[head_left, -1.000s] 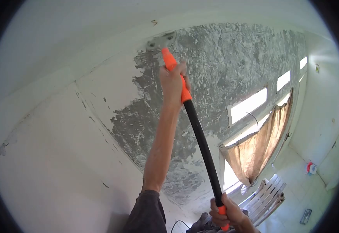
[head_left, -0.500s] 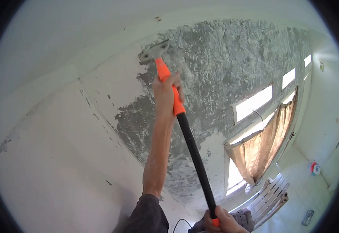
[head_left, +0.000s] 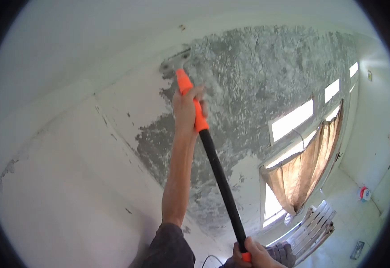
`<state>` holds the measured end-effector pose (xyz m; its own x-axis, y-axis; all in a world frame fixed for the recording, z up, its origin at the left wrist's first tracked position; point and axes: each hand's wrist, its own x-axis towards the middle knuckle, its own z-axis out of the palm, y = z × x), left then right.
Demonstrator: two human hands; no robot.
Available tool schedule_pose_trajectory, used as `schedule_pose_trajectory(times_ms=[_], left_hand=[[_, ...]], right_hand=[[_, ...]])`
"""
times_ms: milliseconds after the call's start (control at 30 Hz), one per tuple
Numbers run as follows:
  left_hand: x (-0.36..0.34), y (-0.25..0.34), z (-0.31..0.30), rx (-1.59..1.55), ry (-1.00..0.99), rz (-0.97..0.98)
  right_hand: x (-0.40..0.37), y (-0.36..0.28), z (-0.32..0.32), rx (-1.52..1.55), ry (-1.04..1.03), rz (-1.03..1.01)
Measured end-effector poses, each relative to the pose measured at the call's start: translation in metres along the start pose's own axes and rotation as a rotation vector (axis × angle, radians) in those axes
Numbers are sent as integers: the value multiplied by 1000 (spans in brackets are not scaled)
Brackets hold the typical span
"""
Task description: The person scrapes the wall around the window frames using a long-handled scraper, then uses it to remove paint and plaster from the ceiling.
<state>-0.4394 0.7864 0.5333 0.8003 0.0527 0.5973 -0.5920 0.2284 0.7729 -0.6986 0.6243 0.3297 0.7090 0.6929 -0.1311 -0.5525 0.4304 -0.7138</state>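
A long scraper [head_left: 221,178] with a black shaft, orange grips and a wide grey metal head slants up across the view. My left hand [head_left: 188,109] is wrapped round the upper orange grip, just below the head. Low in the view, my right hand [head_left: 253,254] grips the lower end of the shaft by its orange tip. The scraper head lies against the wall [head_left: 248,85] near its top edge, where white coating meets bare, mottled grey surface. What the blade's edge touches is blurred.
At the right are bright window openings [head_left: 292,120] with a tan curtain [head_left: 293,178] hanging beside them. A slatted wooden bench [head_left: 313,230] stands at the lower right. A red and white object [head_left: 364,194] and a small rectangular item [head_left: 357,250] lie on the floor.
The scraper head and my left hand have shifted slightly left. The lower end of the shaft and my right hand have moved only a little.
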Motion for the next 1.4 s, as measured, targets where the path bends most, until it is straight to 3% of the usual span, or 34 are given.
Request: schedule_pose_trajectory(times_ms=[133, 233, 367, 467, 600, 700, 833, 967, 1167, 1300, 1400], left_hand=[[13, 8, -9, -44, -48, -60], [-1, 1, 1, -32, 22, -37], [19, 12, -5, -24, -56, 0], [6, -1, -4, -39, 17, -29], [23, 12, -11, -51, -90, -20], [1, 7, -17, -74, -22, -31], [-4, 11, -12, -52, 13, -43], [-7, 14, -13, -7, -7, -44], [-14, 8, -14, 13, -4, -80], [12, 22, -17, 28, -64, -26], [-3, 8, -16, 8, 2, -23]], right_hand=[[7, 6, 10, 4, 6, -20], [-5, -5, 5, -20, 21, -8], [6, -2, 15, 52, -3, 15], [-9, 1, 3, 11, 13, 2], [-1, -2, 20, 30, 51, 53], [-5, 5, 11, 29, -3, 31], [-1, 8, 2, -70, 88, 61], [-4, 12, 6, -29, -15, -45], [-8, 10, 10, 4, 86, 41], [24, 11, 18, -82, 87, -18], [9, 12, 9, -58, 70, -22]])
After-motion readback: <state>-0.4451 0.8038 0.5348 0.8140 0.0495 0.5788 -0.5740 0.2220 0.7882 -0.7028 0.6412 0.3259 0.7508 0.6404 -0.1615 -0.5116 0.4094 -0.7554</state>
